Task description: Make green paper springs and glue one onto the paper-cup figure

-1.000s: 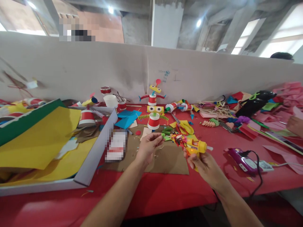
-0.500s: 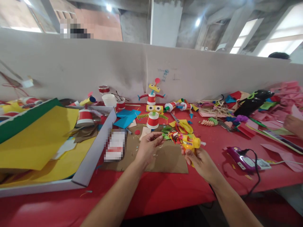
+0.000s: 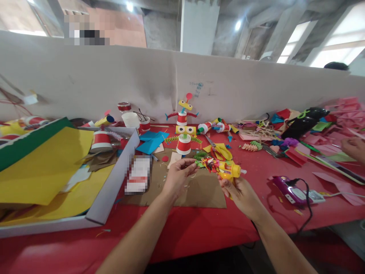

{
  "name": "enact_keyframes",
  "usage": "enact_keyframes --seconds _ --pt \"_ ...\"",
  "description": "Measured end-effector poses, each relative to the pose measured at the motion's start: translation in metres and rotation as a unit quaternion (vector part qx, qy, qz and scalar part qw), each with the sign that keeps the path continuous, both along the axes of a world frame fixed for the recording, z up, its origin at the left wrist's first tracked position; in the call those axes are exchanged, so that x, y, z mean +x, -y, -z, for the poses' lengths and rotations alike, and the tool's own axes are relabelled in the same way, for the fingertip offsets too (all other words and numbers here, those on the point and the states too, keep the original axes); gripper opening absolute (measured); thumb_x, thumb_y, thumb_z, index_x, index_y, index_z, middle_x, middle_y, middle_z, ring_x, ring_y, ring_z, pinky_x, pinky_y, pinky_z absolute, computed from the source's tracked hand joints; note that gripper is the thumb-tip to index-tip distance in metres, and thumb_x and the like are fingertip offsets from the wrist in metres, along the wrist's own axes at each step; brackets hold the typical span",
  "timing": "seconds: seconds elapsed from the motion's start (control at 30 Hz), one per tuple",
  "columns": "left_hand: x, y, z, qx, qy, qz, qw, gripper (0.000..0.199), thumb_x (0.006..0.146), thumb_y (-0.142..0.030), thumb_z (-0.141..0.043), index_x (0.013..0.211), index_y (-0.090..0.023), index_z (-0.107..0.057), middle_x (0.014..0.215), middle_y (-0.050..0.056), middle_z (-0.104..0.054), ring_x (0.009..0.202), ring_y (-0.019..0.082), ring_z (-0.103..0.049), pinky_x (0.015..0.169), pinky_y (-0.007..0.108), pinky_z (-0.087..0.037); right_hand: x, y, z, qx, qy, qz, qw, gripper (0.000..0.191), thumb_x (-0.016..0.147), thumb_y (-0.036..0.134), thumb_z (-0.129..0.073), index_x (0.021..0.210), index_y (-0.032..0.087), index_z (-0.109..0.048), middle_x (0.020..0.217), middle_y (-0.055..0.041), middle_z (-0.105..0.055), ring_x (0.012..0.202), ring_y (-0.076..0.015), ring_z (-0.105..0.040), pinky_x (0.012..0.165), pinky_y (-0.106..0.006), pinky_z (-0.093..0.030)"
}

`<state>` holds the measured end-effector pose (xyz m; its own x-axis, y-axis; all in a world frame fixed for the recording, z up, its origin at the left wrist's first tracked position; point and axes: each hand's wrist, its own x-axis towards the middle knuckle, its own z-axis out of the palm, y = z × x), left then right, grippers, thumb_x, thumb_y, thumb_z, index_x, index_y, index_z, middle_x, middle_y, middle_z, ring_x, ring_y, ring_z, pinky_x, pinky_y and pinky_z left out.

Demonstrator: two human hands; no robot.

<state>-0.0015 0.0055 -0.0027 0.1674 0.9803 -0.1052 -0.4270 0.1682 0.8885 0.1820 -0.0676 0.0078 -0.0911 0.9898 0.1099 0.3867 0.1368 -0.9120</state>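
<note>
My right hand [image 3: 238,192] is wrapped round a yellow glue gun [image 3: 228,170], its nozzle end pointing left and crusted with coloured scraps. My left hand [image 3: 181,173] pinches a small green piece [image 3: 199,163] by the nozzle. Both hands are above a brown board [image 3: 199,190]. Behind them a red and white cup figure [image 3: 184,144] stands upright, with a yellow roll with two eyes on top and green folded-paper arms. A similar figure with red arms [image 3: 182,118] is further back. Scissors [image 3: 218,151] lie on yellow paper to the right.
A white-walled box [image 3: 114,186] of coloured paper is at the left. On the red table [image 3: 182,239] at the right are a purple power socket [image 3: 291,190] with cables, a black bottle [image 3: 302,123] and paper scraps. Another person's hand [image 3: 353,146] is at the right edge.
My hands have barely moved, still holding the glue gun and the green piece. The other person's hand at the right edge has shifted slightly.
</note>
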Motion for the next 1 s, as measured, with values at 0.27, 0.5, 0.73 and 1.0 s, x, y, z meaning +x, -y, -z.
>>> enact_keyframes --seconds 0.27,0.5,0.73,1.0 --pt "0.0 0.0 0.0 0.0 -0.001 0.0 1.0 0.02 0.061 -0.019 -0.076 0.079 -0.013 -0.069 0.075 0.003 -0.067 0.068 0.011 -0.062 0.071 0.024 -0.049 0.002 0.002 -0.002 -0.019 0.032 0.013 0.999 0.039 0.087 0.055 -0.038 0.076 0.019 -0.047 0.053 0.0049 -0.038 0.048 -0.01 -0.036 0.047 -0.025 -0.027" --pt "-0.001 0.0 0.0 0.003 0.006 -0.001 1.0 0.023 0.058 -0.02 -0.077 0.078 -0.013 -0.069 0.075 0.003 -0.068 0.069 0.011 -0.062 0.072 0.025 -0.049 0.0 0.003 -0.009 -0.006 0.054 0.013 0.998 0.045 0.086 0.058 -0.037 0.062 0.021 -0.04 0.05 0.0048 -0.036 0.046 -0.0096 -0.035 0.045 -0.024 -0.026" --pt "-0.002 0.0 -0.001 0.002 0.025 -0.002 1.0 0.022 0.059 -0.02 -0.077 0.078 -0.014 -0.069 0.074 0.003 -0.067 0.07 0.011 -0.062 0.074 0.025 -0.049 0.022 0.001 -0.009 0.033 0.231 0.073 0.97 0.038 0.087 0.054 -0.037 0.073 0.021 -0.049 0.059 -0.0009 -0.054 0.053 -0.0158 -0.052 0.047 -0.026 -0.033" --pt "-0.005 0.004 -0.01 0.02 0.043 0.005 0.999 0.02 0.062 -0.019 -0.075 0.08 -0.015 -0.069 0.077 0.002 -0.066 0.072 0.011 -0.061 0.073 0.024 -0.046 0.081 -0.007 0.034 -0.023 0.546 0.149 0.824 0.025 0.09 0.036 -0.037 0.097 0.015 -0.048 0.094 -0.0135 -0.058 0.072 -0.0259 -0.063 0.051 -0.03 -0.037"
